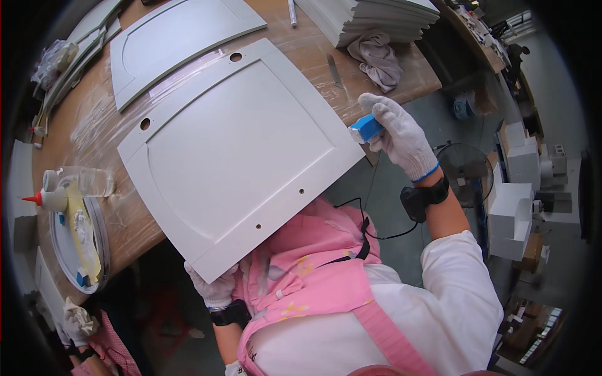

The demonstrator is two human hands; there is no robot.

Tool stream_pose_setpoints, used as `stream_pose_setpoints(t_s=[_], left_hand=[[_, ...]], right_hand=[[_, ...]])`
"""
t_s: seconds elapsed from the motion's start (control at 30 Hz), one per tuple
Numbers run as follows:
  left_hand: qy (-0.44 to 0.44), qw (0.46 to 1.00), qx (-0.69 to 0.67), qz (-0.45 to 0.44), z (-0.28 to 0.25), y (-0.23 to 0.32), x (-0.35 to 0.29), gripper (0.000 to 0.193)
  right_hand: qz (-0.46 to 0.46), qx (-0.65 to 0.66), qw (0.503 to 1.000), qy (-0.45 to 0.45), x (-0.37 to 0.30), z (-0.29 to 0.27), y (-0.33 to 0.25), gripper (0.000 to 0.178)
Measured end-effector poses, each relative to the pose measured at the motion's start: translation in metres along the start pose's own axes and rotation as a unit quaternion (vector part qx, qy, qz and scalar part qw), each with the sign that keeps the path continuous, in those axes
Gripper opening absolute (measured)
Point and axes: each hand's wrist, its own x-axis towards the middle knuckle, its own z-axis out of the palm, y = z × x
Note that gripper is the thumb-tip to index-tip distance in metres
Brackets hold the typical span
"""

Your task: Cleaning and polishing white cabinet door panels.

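Observation:
A white cabinet door (232,150) with a recessed middle panel lies tilted across the table's near edge, its near part over my lap. It has two round holes along its far side and two small ones near me. My left hand (213,285), in a white glove, grips the door's near left corner, with some fingers hidden beneath it. My right hand (401,135), gloved too, is raised just off the door's right corner. Between its thumb and fingers is a small blue block (367,128) with white smears on its end.
Another white door (188,41) lies behind, with stacked panels (376,15) and a crumpled grey cloth (376,59) at the far right. A glue bottle (53,199), a clear jar (94,180) and a round tray (100,250) sit left. A co-worker's gloved hand (78,323) is lower left.

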Motion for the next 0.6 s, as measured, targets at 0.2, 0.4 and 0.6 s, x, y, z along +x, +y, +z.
stream_pose_setpoints(t_s=[0.2, 0.4, 0.6], left_hand=[[0.049, 0.998, 0.007, 0.034, 0.016, -0.002, -0.001, 0.074], [0.061, 0.997, 0.034, 0.041, 0.020, -0.003, -0.001, 0.078], [-0.006, 1.000, 0.001, 0.010, 0.008, 0.001, 0.000, 0.083]], right_hand=[[0.130, 0.246, 0.959, -0.063, 0.002, -0.007, 0.027, 0.040], [0.072, 0.166, 0.978, -0.100, 0.005, -0.016, 0.023, 0.042], [-0.322, -0.419, 0.848, -0.025, -0.011, 0.002, 0.015, 0.055]])
